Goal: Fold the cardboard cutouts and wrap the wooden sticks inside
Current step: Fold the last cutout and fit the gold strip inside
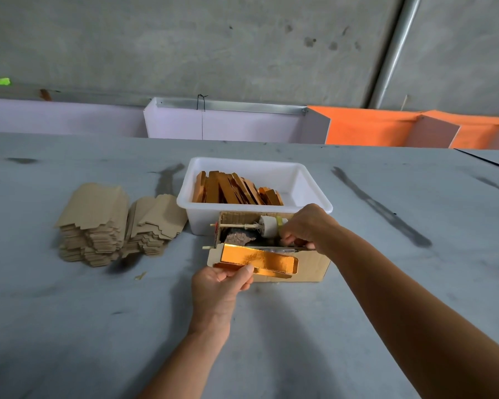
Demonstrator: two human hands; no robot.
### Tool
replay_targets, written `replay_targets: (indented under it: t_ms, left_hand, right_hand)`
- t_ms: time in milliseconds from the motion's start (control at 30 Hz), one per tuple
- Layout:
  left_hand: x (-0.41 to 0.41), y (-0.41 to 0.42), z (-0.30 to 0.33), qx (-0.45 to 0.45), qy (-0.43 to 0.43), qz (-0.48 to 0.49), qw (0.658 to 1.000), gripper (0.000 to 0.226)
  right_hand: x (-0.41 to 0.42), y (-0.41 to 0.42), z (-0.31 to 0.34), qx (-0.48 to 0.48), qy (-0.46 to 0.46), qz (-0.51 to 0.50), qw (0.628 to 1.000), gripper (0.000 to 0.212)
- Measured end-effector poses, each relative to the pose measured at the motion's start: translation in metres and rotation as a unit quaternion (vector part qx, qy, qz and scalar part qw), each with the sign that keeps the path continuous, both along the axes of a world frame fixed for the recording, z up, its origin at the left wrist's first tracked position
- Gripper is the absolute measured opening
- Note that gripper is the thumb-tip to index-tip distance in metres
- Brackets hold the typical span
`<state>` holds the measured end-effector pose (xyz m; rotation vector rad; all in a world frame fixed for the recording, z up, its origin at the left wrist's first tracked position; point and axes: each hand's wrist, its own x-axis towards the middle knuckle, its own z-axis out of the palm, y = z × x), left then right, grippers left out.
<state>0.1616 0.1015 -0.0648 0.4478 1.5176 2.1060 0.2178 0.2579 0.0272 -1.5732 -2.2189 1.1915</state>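
1. Two hands work at the brown cardboard box [308,264], which serves as the landmark: the left hand [219,283] sits just in front of it, thumb and fingers pinching the near edge of a gold-faced cardboard cutout [257,259] half folded into a trough against the box's front wall
2. Over the box's right side, the right hand [308,226] has its fingers curled down into the contents; it seems to be picking something small, though what it has hold of cannot be told
3. Inside the box a thin wooden stick [234,225] lies crosswise beside a white roll [267,226]
4. To do this step well, I judge the left hand should keep the trough open and level so a stick drops along the crease
5. Lay the stick parallel to the fold, then close the flaps squarely
6. Behind the box, the white tub [306,182] holds finished gold wraps [236,188]; left of it lie stacked flat cutouts [95,220], well apart from both hands
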Motion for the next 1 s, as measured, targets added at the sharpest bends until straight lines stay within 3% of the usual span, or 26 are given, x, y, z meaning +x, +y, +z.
replay_targets:
  t_ms: [233,333,500,1000]
  left_hand:
    - [0.000,0.004,-0.005,-0.012,0.006,0.008,1.000,0.011]
    - [-0.001,0.006,-0.005,-0.012,0.000,0.019,1.000,0.013]
    - [0.001,0.007,-0.004,-0.013,-0.011,0.027,0.999,0.010]
    - [0.004,0.006,-0.002,-0.023,-0.025,0.027,0.999,0.012]
  right_hand:
    - [-0.001,-0.003,0.006,-0.005,-0.005,-0.007,1.000,0.027]
    - [0.001,-0.004,0.010,0.002,0.018,-0.024,1.000,0.024]
    - [0.001,-0.011,0.010,0.009,0.067,-0.033,0.997,0.039]
    - [0.049,-0.052,-0.003,-0.001,0.190,-0.062,0.980,0.031]
